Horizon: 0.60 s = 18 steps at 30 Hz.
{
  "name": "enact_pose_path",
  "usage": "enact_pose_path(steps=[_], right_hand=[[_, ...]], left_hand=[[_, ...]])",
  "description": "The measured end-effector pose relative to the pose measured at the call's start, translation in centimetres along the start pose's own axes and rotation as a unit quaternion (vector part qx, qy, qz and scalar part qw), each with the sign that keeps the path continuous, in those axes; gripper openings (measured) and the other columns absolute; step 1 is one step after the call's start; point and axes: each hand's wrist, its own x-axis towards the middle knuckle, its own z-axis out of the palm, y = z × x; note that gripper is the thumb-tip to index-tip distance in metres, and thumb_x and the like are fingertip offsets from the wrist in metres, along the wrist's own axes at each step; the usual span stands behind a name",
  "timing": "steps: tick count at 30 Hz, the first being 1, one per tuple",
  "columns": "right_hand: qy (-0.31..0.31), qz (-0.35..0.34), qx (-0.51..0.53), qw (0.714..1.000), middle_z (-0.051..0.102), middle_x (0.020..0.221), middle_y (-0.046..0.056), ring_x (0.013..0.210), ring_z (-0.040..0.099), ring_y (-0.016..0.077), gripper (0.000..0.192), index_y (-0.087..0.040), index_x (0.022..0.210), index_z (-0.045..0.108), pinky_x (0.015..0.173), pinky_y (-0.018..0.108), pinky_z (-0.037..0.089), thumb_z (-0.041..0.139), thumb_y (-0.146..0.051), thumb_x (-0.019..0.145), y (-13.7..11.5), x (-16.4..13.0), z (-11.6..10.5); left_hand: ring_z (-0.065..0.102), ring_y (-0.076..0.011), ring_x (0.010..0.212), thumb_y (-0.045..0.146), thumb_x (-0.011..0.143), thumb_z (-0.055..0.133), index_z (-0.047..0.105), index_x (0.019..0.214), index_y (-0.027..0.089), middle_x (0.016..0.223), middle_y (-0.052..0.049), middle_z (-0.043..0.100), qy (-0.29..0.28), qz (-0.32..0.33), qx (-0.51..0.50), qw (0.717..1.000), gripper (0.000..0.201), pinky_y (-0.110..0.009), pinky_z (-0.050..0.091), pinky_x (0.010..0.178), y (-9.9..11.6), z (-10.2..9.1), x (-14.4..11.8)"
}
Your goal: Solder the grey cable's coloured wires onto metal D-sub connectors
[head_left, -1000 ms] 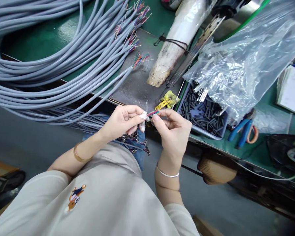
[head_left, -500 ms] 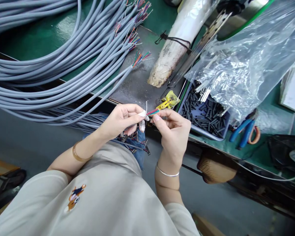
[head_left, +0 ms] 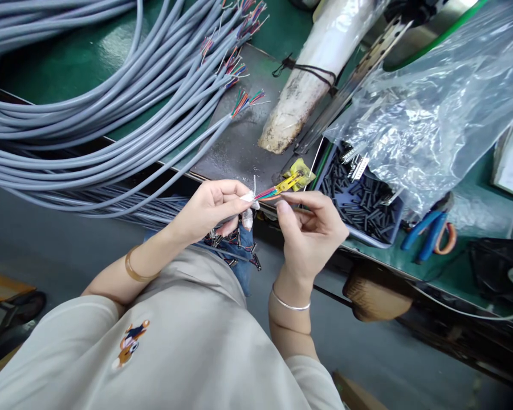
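Observation:
My left hand (head_left: 220, 208), with white coverings on some fingertips, is closed around the end of a grey cable. A fan of coloured wires (head_left: 265, 194) sticks out from its fingertips, and one pale strand points upward. At the right end of this fan, the thumb and forefinger of my right hand (head_left: 310, 230) are pinched at the tip of an orange wire (head_left: 277, 198). The right hand's other fingers are curled. Just beyond the wires lies a yellow tool (head_left: 287, 183) beside a crumpled yellow piece (head_left: 300, 172) at the bench edge.
Grey cables (head_left: 154, 114) with stripped ends lie at the left. A tape-wrapped white roll (head_left: 299, 97) points toward me. On the right are a bin (head_left: 387, 242) of short black tubes, a clear plastic bag (head_left: 436, 125) and blue-handled pliers (head_left: 430, 230). Small connectors (head_left: 239, 245) hang near my lap.
My right hand has moved a little to the right along the wires, showing more of the orange one. My left hand has stayed put. The view of the bench has shifted slightly.

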Motion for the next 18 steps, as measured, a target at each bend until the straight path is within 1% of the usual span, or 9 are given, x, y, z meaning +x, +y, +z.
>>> enact_pose_path(steps=[3,6,8,10,12,13,15,17,18], right_hand=[[0.002,-0.062,-0.052,0.997,0.069,0.087,0.001,0.055,0.049,0.0074,0.007,-0.024,0.096,0.075,0.046,0.024,0.032,0.072,-0.027,0.091,0.2,0.0,-0.3],[-0.015,-0.083,-0.092,0.992,0.070,0.088,0.002,0.055,0.049,0.0080,0.005,-0.023,0.092,0.075,0.050,0.026,0.038,0.074,-0.027,0.090,0.3,0.1,-0.7],[-0.049,-0.070,-0.091,0.992,0.069,0.083,0.000,0.053,0.045,0.0071,0.005,-0.023,0.086,0.073,0.052,0.026,0.038,0.074,-0.027,0.089,0.1,0.2,-1.1],[-0.108,-0.033,-0.065,0.991,0.065,0.076,-0.002,0.051,0.040,0.0061,0.011,-0.021,0.081,0.069,0.050,0.025,0.033,0.073,-0.027,0.090,-0.1,0.3,-1.3],[-0.157,0.013,-0.022,0.987,0.063,0.070,-0.003,0.051,0.041,0.0065,0.018,-0.020,0.076,0.067,0.048,0.024,0.030,0.071,-0.030,0.091,-0.3,0.4,-1.6],[-0.161,0.033,-0.006,0.986,0.063,0.069,-0.002,0.052,0.043,0.0071,0.020,-0.020,0.075,0.067,0.047,0.024,0.029,0.070,-0.032,0.092,-0.3,0.4,-1.6],[-0.119,0.053,0.006,0.991,0.065,0.071,-0.001,0.053,0.046,0.0081,0.020,-0.021,0.081,0.070,0.045,0.024,0.029,0.069,-0.038,0.092,-0.2,0.4,-1.7],[-0.070,0.059,-0.003,0.996,0.067,0.076,-0.001,0.051,0.043,0.0070,0.019,-0.022,0.091,0.074,0.044,0.023,0.027,0.070,-0.040,0.091,0.1,0.4,-1.6],[-0.063,0.060,-0.005,0.996,0.068,0.079,0.000,0.049,0.040,0.0059,0.019,-0.022,0.095,0.074,0.043,0.023,0.025,0.072,-0.040,0.089,0.2,0.4,-1.5]], left_hand=[[0.047,-0.0029,0.033,0.047,0.077,0.085,0.062,0.079,0.012,0.060,-0.001,0.069,0.002,-0.010,0.002,1.000,0.042,-0.014,0.030,0.032,0.1,0.0,-0.1],[0.047,-0.0031,0.032,0.049,0.077,0.085,0.062,0.078,0.012,0.059,-0.001,0.069,0.005,-0.016,0.006,1.000,0.043,-0.015,0.030,0.031,0.2,0.0,-0.1],[0.047,-0.0032,0.032,0.049,0.077,0.085,0.061,0.078,0.012,0.059,-0.001,0.069,0.004,-0.015,0.002,1.000,0.044,-0.015,0.030,0.031,0.3,0.0,0.0],[0.047,-0.0032,0.032,0.048,0.076,0.086,0.061,0.078,0.012,0.058,0.000,0.069,0.001,-0.013,-0.001,1.000,0.043,-0.015,0.030,0.031,0.3,0.0,0.0],[0.047,-0.0031,0.032,0.047,0.076,0.086,0.061,0.078,0.012,0.059,0.000,0.069,-0.001,-0.013,-0.002,1.000,0.043,-0.015,0.030,0.031,0.3,0.0,-0.1],[0.047,-0.0030,0.032,0.048,0.077,0.085,0.061,0.078,0.012,0.059,0.000,0.069,-0.001,-0.015,-0.001,1.000,0.043,-0.015,0.030,0.031,0.3,0.0,-0.1],[0.047,-0.0030,0.032,0.048,0.077,0.085,0.061,0.078,0.012,0.059,-0.001,0.069,-0.001,-0.018,0.001,1.000,0.043,-0.015,0.030,0.031,0.3,0.0,-0.1],[0.047,-0.0031,0.032,0.048,0.077,0.085,0.061,0.077,0.013,0.059,-0.001,0.069,-0.003,-0.020,0.000,1.000,0.043,-0.015,0.030,0.031,0.3,-0.1,-0.2],[0.047,-0.0031,0.032,0.048,0.077,0.085,0.061,0.077,0.013,0.059,-0.001,0.069,-0.004,-0.021,-0.001,1.000,0.043,-0.014,0.030,0.031,0.3,-0.1,-0.1]])
